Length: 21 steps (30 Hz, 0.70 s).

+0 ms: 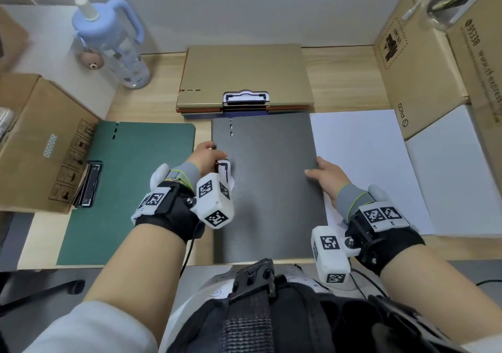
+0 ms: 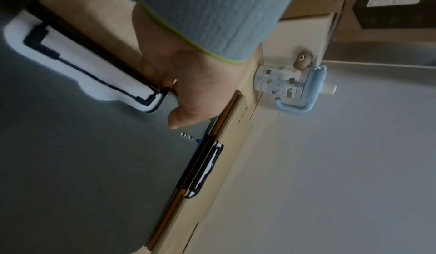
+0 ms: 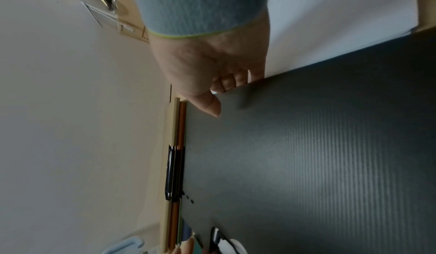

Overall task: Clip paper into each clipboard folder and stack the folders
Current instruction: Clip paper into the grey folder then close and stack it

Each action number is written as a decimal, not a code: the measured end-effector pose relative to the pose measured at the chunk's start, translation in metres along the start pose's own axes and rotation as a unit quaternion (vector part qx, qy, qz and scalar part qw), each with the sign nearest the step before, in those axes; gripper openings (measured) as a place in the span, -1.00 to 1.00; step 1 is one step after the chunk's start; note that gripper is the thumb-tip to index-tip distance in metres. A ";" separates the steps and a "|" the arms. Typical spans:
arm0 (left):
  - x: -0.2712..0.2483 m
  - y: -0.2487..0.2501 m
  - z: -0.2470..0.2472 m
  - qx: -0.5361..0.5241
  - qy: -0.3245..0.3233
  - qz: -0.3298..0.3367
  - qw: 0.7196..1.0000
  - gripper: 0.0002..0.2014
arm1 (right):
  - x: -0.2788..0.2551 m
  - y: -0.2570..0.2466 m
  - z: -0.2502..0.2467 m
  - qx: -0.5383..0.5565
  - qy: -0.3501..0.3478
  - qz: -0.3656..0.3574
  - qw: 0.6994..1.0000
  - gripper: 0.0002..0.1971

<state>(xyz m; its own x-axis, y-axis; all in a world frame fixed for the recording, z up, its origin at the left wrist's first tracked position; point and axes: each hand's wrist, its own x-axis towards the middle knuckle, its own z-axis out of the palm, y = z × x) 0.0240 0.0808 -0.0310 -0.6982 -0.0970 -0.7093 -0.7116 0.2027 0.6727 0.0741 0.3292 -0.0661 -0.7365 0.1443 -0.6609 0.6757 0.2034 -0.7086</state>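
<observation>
Now you are gripping the grey folder point(image 1: 267, 187) lying on the worktop point(image 1: 342, 72): left hand point(image 1: 204, 155) pinching its clip point(image 1: 223, 168) edge, right hand point(image 1: 324, 176) pinching its right edge. Beside it, a box point(image 1: 407, 62) is showing "PICO".

Paper point(image 1: 364, 168) right of folder point(image 1: 269, 189)

- The left hand point(image 2: 188, 82), in a grey knitted cuff with a yellow-green hem, grips the edge of a dark grey ribbed clipboard folder point(image 2: 94, 164) beside its white and black clip point(image 2: 78, 60), thumb on the cover.
- Past the folder's far edge lies a stack of tan, orange and blue folders point(image 2: 226, 127) on the pale wooden bench point(image 2: 257, 101).
- A clear bottle with a blue lid and bear charm point(image 2: 290, 84) stands further off.
</observation>
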 end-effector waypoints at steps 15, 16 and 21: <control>-0.008 0.033 -0.046 -0.143 -0.044 0.089 0.985 -0.85 | 0.002 -0.013 0.014 0.058 -0.051 -0.076 0.994 -0.19; -0.006 0.034 -0.051 -0.164 -0.044 0.094 0.981 -0.85 | -0.001 -0.019 0.014 0.058 -0.052 -0.091 0.993 -0.19; -0.007 0.039 -0.068 -0.325 -0.021 0.087 0.941 -0.83 | -0.010 -0.046 0.009 -0.046 0.035 -0.138 0.989 -0.20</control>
<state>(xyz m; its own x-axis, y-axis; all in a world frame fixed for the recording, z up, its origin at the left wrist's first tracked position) -0.0038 0.0231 0.0144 -0.8140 -0.0766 -0.5758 -0.4944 -0.4289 0.7561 0.0506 0.3099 -0.0289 -0.8954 0.1369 -0.4237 0.4445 0.3306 -0.8325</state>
